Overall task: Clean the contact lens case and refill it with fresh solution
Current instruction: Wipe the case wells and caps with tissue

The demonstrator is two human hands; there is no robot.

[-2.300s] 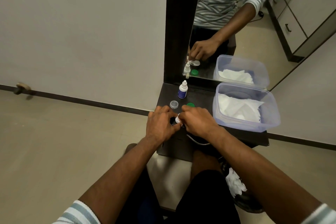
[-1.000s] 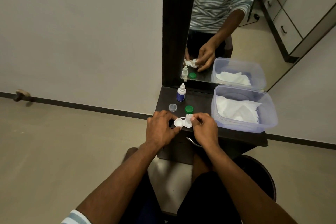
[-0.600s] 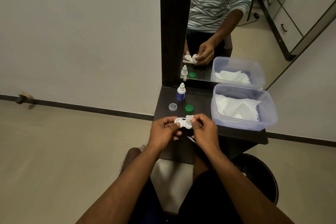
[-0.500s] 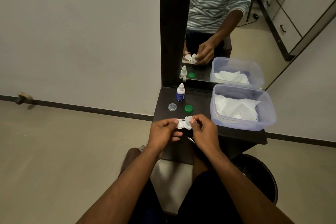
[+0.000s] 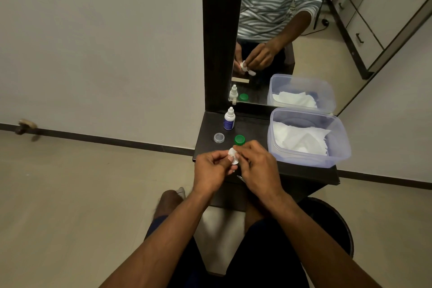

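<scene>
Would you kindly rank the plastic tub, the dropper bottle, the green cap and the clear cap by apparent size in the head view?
1. plastic tub
2. dropper bottle
3. green cap and clear cap: they look alike, so I leave them unranked.

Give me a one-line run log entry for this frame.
phase: cleaning | left hand + right hand: hold lens case above shelf | green cap, clear cap: off | solution bottle: upright
</scene>
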